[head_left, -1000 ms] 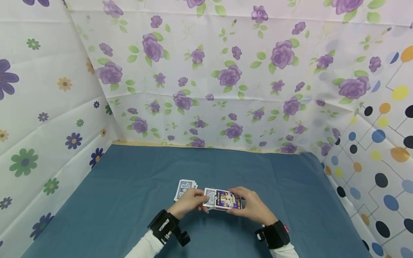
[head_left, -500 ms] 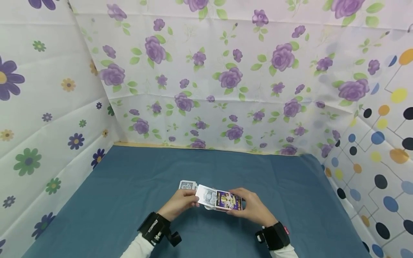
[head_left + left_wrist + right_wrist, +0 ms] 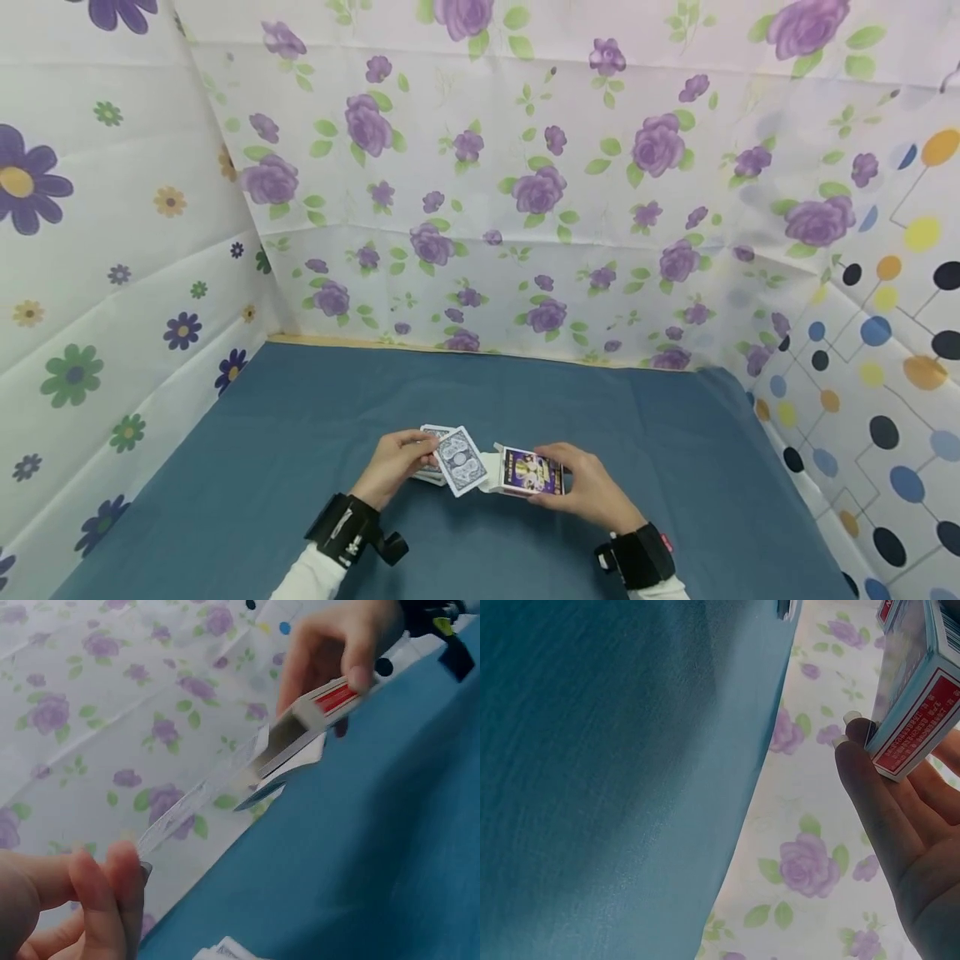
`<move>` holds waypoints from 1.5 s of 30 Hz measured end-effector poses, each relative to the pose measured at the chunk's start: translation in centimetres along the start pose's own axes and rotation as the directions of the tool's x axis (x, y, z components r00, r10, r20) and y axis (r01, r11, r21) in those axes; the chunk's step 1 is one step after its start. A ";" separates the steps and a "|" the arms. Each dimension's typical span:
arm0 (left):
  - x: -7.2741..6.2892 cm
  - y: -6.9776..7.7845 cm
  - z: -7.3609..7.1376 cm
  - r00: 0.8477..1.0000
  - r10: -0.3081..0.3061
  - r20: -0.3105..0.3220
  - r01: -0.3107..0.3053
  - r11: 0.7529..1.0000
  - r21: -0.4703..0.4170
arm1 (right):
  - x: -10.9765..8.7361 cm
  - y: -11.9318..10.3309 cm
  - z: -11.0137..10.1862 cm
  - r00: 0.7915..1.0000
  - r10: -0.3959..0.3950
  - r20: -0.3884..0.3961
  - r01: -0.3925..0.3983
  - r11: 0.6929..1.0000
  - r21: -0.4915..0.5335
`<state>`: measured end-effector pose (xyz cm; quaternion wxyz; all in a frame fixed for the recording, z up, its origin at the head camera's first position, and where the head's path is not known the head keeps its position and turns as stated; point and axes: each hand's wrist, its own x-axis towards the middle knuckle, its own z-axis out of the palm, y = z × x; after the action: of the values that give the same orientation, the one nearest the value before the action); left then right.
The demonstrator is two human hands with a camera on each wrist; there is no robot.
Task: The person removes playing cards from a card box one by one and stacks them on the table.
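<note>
Closest to the camera on the head are two white sleeves with black wrist straps (image 3: 351, 530). The person's left hand (image 3: 395, 461) pinches a thin playing card with a blue and white patterned back (image 3: 461, 461). The fingers and thumb squeeze the card at one end. The card is tilted and is held up off the table. The left wrist view shows those fingers (image 3: 112, 889) pinching the card, which is seen from its edge as a thin pale strip (image 3: 195, 806).

The person's right hand (image 3: 581, 483) is wrapped around a small cardboard card box with a purple picture on top and red sides (image 3: 528, 471). Its fingers curl over the far edge of the box and the thumb is on the near side. The box is held a little above the table. Its open white flap end points at the card, and the card's far end is just beside that opening. In the right wrist view the fingers (image 3: 870, 787) sit under the red side of the box (image 3: 919, 712).

Just behind the left hand, a small pile of cards with the same blue backs (image 3: 433, 435) lies flat on the table. The hand hides part of the pile.

All of this is on a table covered with a smooth dark blue cloth (image 3: 300, 400).

Farther back, white cloth walls stand around the table. The back wall has purple roses and green leaves (image 3: 525, 183). The left wall has small flowers in many colours (image 3: 75, 375). The right wall has coloured dots joined by thin lines (image 3: 885, 333).
</note>
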<state>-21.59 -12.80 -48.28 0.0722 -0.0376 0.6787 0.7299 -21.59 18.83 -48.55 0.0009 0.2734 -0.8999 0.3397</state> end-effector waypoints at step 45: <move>8.7 -3.8 -3.2 0.966 0.130 -0.222 -0.038 0.926 0.375 | 0.1 1.2 0.6 1.000 0.019 0.019 -0.019 1.000 -0.007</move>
<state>-29.72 -15.23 -53.59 -0.0372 -0.0829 0.8080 0.5822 -22.15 19.16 -49.68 -0.0101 0.2680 -0.9037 0.3337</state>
